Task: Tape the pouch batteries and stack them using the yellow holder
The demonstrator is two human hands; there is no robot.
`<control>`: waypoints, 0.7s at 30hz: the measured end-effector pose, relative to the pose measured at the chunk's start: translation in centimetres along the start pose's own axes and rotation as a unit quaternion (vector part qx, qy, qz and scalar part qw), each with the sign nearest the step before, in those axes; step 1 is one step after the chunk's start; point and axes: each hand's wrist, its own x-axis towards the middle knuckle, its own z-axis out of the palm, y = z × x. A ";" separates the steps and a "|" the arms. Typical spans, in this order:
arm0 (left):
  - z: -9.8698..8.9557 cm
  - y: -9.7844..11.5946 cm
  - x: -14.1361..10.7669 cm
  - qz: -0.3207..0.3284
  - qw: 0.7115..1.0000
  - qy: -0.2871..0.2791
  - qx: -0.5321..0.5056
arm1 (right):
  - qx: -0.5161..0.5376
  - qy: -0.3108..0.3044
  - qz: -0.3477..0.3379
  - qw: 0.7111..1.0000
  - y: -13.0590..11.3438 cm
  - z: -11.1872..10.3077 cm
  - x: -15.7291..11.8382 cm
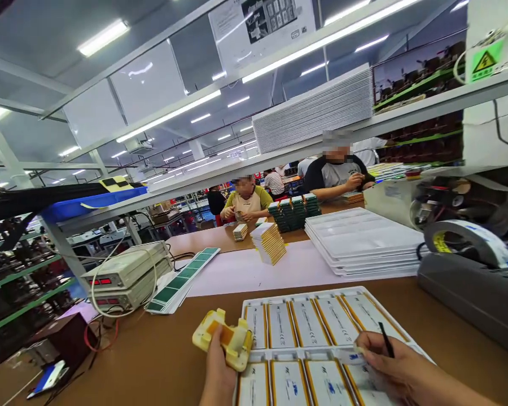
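My left hand [219,363] is closed round a pale yellow plastic fixture [237,351] with raised blocks and an amber patch, held at the tray's left edge. My right hand [400,366] is closed on a thin black stick-like tool [386,340] that points up between the fingers. At its fingertips is a small clear piece of film [347,356] with a blue mark. Below both hands lies a white tray [307,353] with two rows of flat white battery cells [281,325] edged in amber. Several front-row cells carry blue marks. My right hand hides some of that row.
Beyond the tray are stacked white trays [359,237], a stack of cells [268,242] and green-backed sheets [186,280]. Metered instruments [127,276] stand left; a grey tape dispenser [469,299] stands right. Two people [248,200] work opposite, under an overhead shelf.
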 end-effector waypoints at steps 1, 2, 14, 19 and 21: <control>0.1 0.0 -0.1 -0.004 1.000 0.000 0.003 | 0.016 0.006 0.008 1.000 -0.2 0.0 -0.2; 0.1 0.0 -0.1 -0.006 1.000 0.002 0.005 | 0.027 0.011 0.016 0.999 -0.3 0.1 -0.3; 0.2 -0.3 -0.4 -0.005 1.000 0.006 0.021 | 0.007 0.008 0.044 0.999 1.3 -0.9 0.7; 0.3 -0.2 -0.5 -0.001 1.000 0.003 0.022 | 0.004 0.008 0.039 0.999 0.8 -0.8 0.3; 0.5 -0.1 -0.7 0.004 1.000 0.003 0.025 | -0.003 0.027 0.037 0.999 0.6 -0.7 0.1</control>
